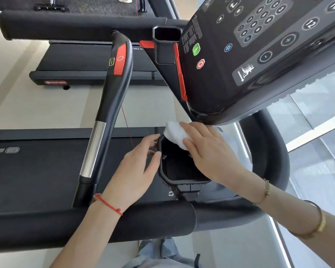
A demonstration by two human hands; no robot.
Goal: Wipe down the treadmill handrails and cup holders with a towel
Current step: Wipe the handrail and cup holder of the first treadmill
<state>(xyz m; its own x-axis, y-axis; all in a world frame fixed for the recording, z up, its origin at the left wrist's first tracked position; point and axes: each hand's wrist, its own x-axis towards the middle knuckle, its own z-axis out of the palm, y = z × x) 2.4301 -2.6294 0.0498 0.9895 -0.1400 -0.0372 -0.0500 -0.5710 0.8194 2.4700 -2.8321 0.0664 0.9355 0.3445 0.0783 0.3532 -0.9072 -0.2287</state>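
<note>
A black cup holder (179, 167) hangs below the treadmill console, near the middle of the view. My right hand (207, 149) presses a white towel (174, 133) against the holder's far rim, fingers spread flat over the cloth. My left hand (137, 161) touches the holder's left rim with thumb and fingertips. A curved handrail (114, 89) with a red panel and a chrome section runs left of the holder. A padded handrail (153, 221) lies under my left wrist. A second cup holder (166, 33) sits farther back.
The console (259, 55) with its keypad and red and green buttons overhangs the holder from the upper right. The treadmill belt (37, 171) lies below left. A neighbouring treadmill (89, 62) stands beyond. A thin red cord (127, 124) hangs near the curved handrail.
</note>
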